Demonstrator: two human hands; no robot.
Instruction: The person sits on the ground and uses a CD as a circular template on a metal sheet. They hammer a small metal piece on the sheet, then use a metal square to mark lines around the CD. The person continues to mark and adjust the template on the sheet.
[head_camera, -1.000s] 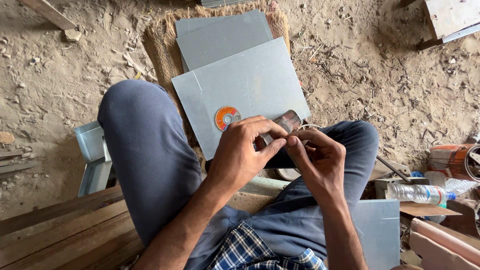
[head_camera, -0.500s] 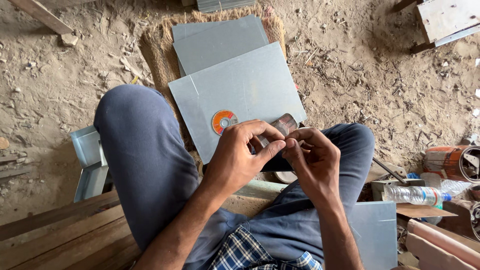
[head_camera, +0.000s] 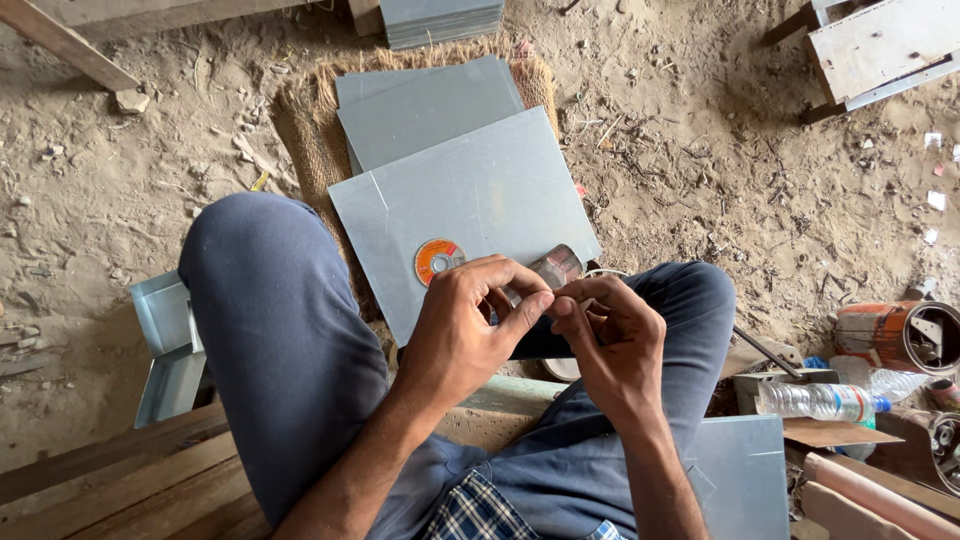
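Observation:
I sit with both knees raised in blue trousers. My left hand (head_camera: 470, 325) and my right hand (head_camera: 615, 335) meet between the knees, fingertips pinched together on a small clear plastic packet (head_camera: 553, 270). What lies inside the packet is hidden by my fingers. Under my hands a grey metal sheet (head_camera: 470, 200) lies on the ground, with a round orange disc (head_camera: 438, 259) resting on it just beyond my left hand.
More grey sheets (head_camera: 430, 100) lie on a burlap mat (head_camera: 305, 130) farther out. A folded metal piece (head_camera: 165, 345) sits left of my knee. A plastic water bottle (head_camera: 820, 400), an orange tool (head_camera: 895, 335) and another sheet (head_camera: 740, 475) are at the right. Wooden planks (head_camera: 110, 475) lie at the lower left.
The view has shifted slightly. My hands stay together on the packet, with the fingers working at it in small movements.

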